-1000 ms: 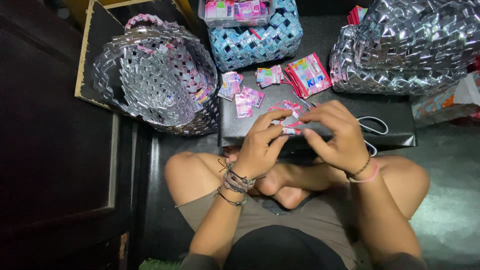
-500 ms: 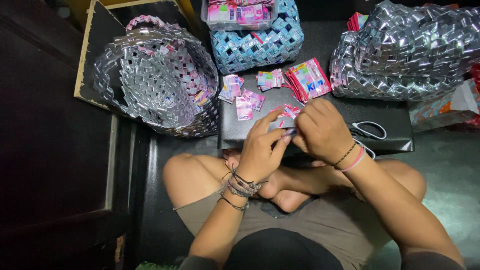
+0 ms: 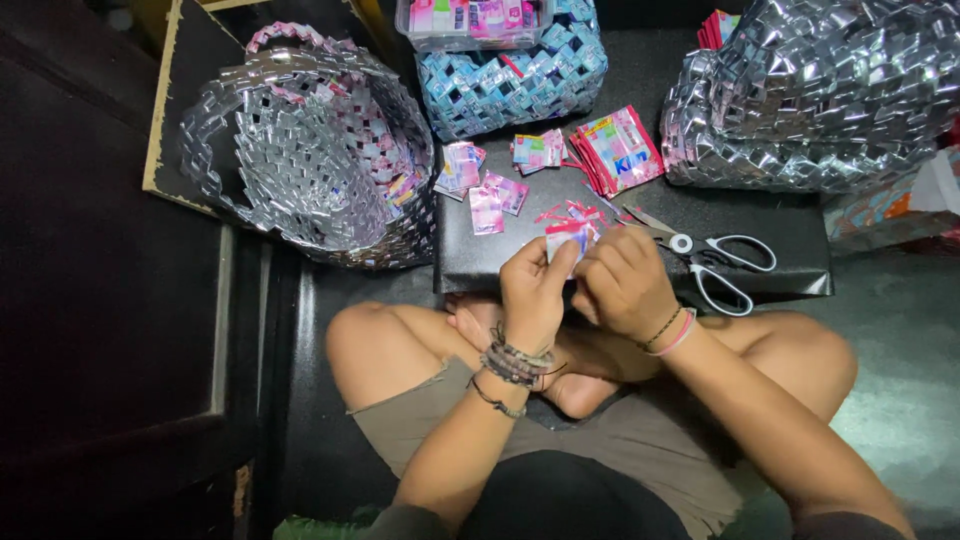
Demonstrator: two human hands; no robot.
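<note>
Both hands are pinching a small pink foil strip [image 3: 568, 238] just above the tabletop's [image 3: 760, 225] near edge, left hand [image 3: 535, 285] gripping it from below, right hand [image 3: 622, 280] curled over it with fingertips closing on the fold. Judging by this, keeping the crease tight and edges aligned matters most; scissors [image 3: 705, 255] are lying just right of the hands.

Both hands are bare, no gloves or rings that I can make out. Left hand [image 3: 535, 290] has a whole stack of dark braided and beaded bracelets on the wrist. Right hand [image 3: 625, 285] wears a thin dark beaded band plus a pink one. Khaki-brown shorts, dark top, bare feet.
</note>
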